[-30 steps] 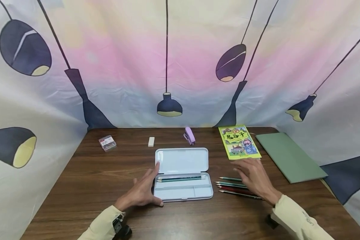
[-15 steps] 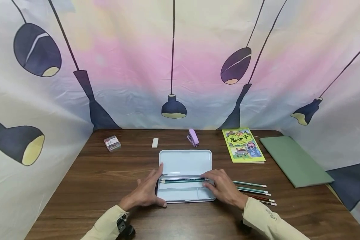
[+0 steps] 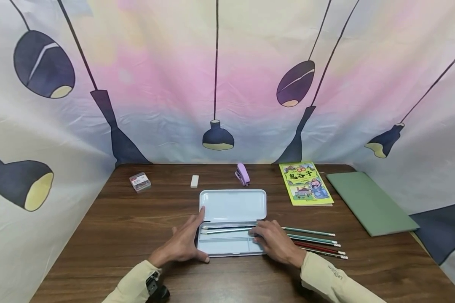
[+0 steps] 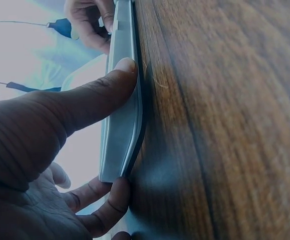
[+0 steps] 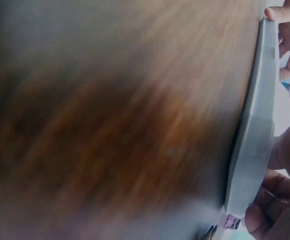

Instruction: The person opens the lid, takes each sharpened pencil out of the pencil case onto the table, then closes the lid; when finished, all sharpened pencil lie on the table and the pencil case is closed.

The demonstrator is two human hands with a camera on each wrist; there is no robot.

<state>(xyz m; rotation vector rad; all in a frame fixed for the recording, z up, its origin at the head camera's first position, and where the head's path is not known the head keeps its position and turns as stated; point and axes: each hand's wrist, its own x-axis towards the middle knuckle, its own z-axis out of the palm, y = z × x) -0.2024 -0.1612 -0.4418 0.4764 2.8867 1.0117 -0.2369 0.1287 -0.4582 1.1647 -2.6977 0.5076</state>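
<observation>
Head view looks down the table [image 3: 117, 227]; wrist views (right perhaps blurred) share the case [image 3: 232, 206] edge

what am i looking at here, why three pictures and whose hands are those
No machine here: a person wears three cameras, one on the head and one on each wrist. The head view shows a wooden table with an open pencil case. The left hand grips the case's left end. The right hand rests at its right end, where pencils in the case lie. Loose pencils, a booklet, a green folder, a stapler, an eraser and a clip box lie around. The wrist views show the case edge-on.
</observation>
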